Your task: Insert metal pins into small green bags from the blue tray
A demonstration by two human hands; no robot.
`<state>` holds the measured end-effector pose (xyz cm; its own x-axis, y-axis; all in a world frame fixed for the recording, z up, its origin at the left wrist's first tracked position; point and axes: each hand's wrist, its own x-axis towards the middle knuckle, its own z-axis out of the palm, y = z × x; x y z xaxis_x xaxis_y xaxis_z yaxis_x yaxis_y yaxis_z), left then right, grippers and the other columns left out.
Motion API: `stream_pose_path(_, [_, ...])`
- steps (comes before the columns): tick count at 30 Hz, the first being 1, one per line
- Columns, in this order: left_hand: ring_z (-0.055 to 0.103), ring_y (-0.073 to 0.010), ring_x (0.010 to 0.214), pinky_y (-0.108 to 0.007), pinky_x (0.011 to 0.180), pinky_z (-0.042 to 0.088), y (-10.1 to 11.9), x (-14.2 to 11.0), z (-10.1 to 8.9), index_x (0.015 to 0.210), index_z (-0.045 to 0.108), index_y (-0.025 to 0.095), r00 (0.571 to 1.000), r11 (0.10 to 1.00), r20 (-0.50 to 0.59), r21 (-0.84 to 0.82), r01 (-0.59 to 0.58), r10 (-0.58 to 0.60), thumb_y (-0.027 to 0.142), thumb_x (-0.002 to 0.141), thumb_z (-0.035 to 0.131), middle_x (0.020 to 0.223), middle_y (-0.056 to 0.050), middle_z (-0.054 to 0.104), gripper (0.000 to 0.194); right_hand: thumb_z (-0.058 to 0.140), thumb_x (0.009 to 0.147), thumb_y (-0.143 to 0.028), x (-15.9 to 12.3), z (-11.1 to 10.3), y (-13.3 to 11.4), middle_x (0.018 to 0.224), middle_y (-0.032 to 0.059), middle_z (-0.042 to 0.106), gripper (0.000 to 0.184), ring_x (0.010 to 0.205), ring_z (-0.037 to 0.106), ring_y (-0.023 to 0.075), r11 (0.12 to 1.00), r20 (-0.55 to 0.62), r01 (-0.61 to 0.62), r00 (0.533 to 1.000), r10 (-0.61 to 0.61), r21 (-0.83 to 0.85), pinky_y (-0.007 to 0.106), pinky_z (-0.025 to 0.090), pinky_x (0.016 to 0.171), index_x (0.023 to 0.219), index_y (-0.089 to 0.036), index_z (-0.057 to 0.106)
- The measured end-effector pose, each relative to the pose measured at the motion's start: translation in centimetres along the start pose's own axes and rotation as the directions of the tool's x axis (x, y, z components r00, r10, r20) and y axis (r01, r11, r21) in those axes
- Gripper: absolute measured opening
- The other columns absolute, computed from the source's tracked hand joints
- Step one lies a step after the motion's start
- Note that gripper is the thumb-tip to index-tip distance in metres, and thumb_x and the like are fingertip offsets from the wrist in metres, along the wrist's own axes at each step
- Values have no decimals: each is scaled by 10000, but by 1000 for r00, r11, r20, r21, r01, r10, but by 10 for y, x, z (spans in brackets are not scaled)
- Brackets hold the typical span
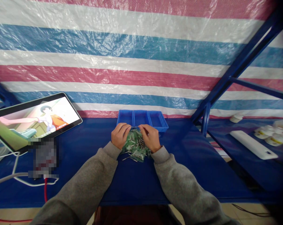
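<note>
Our left hand (119, 136) and right hand (151, 138) pinch what looks like a thin piece (134, 127) between fingers; plenty of metal pins (141, 144) left below them, can't tell what's done.

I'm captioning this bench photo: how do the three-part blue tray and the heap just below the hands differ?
The blue tray is one plain colour; the heap mixes green and silvery pieces. The tray is neatly divided, while the heap lies loose. The tray stands farther back, the heap nearer the person. Both rest on the blue table.
</note>
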<state>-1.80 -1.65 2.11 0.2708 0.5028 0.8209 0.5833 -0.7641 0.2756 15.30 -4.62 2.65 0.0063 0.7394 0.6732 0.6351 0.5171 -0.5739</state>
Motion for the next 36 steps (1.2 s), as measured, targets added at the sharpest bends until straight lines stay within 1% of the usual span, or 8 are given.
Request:
stream_pose_path(4, [576, -162, 861, -310, 820, 479, -1, 0, 0, 890, 618, 160, 1000, 1000, 5, -26, -7, 7, 223, 881, 470, 866, -66, 629, 161, 411, 901, -314, 0, 1, 0, 846, 60, 672, 268, 770, 612, 169, 1000, 13, 10, 1000, -10, 10, 278, 452, 726, 878, -183, 644])
stream_pose_path(10, [576, -152, 795, -287, 758, 477, -1, 0, 0, 837, 604, 161, 1000, 999, 12, -41, -21, 22, 239, 877, 480, 790, -50, 625, 152, 424, 898, -333, -2, 1, -1, 826, 49, 666, 256, 707, 593, 156, 998, 101, 43, 994, -47, 47, 275, 453, 690, 898, -188, 634])
stream_pose_path(14, [576, -144, 760, -274, 729, 471, -2, -1, 0, 805, 600, 155, 999, 999, 25, -43, -28, 29, 233, 875, 483, 755, -47, 621, 157, 440, 891, -340, -2, 1, -2, 847, 43, 661, 235, 693, 588, 149, 997, 86, 25, 996, -31, 68, 263, 452, 667, 928, -191, 618])
stream_pose_path(17, [579, -140, 745, -267, 716, 470, -3, -2, 1, 791, 598, 154, 999, 997, 25, -61, -41, 42, 232, 872, 489, 740, -44, 624, 157, 435, 895, -317, -2, 1, -3, 829, 38, 657, 218, 727, 596, 151, 997, 84, 23, 996, -29, 76, 258, 448, 690, 885, -191, 612])
stream_pose_path(25, [604, -126, 751, -253, 732, 487, 4, -3, 0, 851, 608, 162, 998, 992, -29, -115, -51, 49, 201, 861, 513, 776, -35, 651, 103, 432, 895, -298, -2, 3, 0, 774, 21, 645, 184, 728, 603, 152, 999, 76, -1, 997, -3, 47, 248, 439, 682, 859, -200, 582])
stream_pose_path(30, [618, -145, 816, -269, 725, 501, 8, -1, -2, 861, 597, 157, 998, 986, -41, -157, -49, 43, 202, 852, 522, 830, -58, 661, 88, 440, 892, -289, -3, 4, 1, 770, 13, 642, 163, 724, 603, 150, 999, 88, -5, 996, 1, 41, 244, 436, 667, 856, -207, 576])
stream_pose_path(32, [623, -143, 827, -262, 698, 504, 10, -2, -2, 882, 580, 152, 998, 982, -48, -184, -39, 30, 207, 850, 521, 885, -73, 664, 87, 432, 896, -288, -3, 4, 0, 770, 14, 641, 166, 728, 604, 151, 999, 94, -6, 996, 1, 43, 244, 437, 664, 862, -209, 574])
stream_pose_path(36, [638, -130, 796, -256, 670, 502, 13, -4, -2, 900, 518, 146, 994, 978, -106, -210, -11, -12, 214, 857, 502, 939, -95, 673, 82, 415, 901, -305, -3, 3, 1, 764, 24, 638, 190, 730, 607, 159, 999, 95, -12, 995, 9, 31, 247, 441, 649, 872, -206, 575])
